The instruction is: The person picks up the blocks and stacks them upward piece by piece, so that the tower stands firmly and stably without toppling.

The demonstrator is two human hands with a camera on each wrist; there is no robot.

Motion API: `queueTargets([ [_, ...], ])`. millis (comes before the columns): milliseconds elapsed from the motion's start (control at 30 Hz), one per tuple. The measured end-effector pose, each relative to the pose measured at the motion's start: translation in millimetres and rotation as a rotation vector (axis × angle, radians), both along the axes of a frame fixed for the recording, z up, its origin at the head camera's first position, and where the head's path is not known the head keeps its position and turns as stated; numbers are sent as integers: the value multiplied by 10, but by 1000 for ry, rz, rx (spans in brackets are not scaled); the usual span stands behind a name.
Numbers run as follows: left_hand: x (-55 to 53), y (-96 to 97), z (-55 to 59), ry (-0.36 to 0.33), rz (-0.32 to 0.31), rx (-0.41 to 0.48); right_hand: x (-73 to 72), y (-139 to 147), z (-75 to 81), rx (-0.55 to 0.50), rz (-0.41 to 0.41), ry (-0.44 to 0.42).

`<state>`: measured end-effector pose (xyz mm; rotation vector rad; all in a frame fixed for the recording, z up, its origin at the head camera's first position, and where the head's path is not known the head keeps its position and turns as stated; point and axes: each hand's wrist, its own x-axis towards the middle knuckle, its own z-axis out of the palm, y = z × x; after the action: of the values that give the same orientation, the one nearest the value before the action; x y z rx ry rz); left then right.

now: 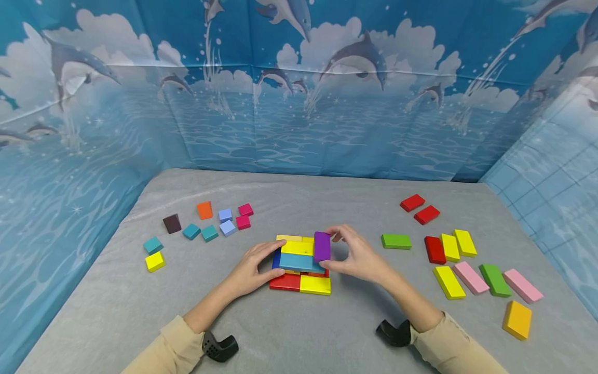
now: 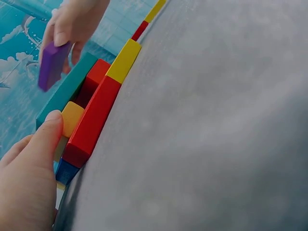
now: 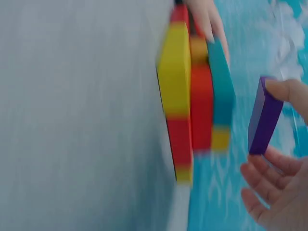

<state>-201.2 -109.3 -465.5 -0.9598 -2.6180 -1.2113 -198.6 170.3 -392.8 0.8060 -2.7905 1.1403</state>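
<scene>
A stack of coloured wooden blocks stands in front of me. Red (image 1: 285, 282) and yellow (image 1: 315, 285) blocks form its low front edge, and a teal block (image 1: 301, 262) and a yellow block (image 1: 297, 248) lie on top. My left hand (image 1: 254, 267) holds the stack's left side, thumb at the front by the teal block's end, fingers toward the back. Between thumb and fingertips, my right hand (image 1: 357, 256) pinches a purple block (image 1: 322, 246) by its ends. In the right wrist view the purple block (image 3: 264, 115) is raised clear of the teal block (image 3: 221, 84).
Small blocks lie at left, among them an orange one (image 1: 204, 210), a dark brown one (image 1: 172, 224) and a yellow one (image 1: 154, 261). On the right are longer blocks: green (image 1: 396, 241), red (image 1: 435, 250), pink (image 1: 470, 277) and orange-yellow (image 1: 517, 320). A dolphin-print curtain (image 1: 289, 130) borders the grey table (image 1: 299, 332).
</scene>
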Motion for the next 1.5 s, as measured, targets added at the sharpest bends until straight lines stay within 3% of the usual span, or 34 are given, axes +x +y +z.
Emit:
queueTargets([
  [300,-9,9,-21,-8,0,-11,54,-408,-89,78,-5,7],
  [867,-7,-6,-16,-16,7,-6,35,-456,-118,93,3,16],
  [1000,0,0,-9,-41,8,16,1,-307,-115,50,-32,17],
  [1200,10,8,7,-81,-12,76,-57,191,-98,9,-187,47],
  [1500,23,83,114,-121,-14,106,-18,916,-240,151,-453,149],
])
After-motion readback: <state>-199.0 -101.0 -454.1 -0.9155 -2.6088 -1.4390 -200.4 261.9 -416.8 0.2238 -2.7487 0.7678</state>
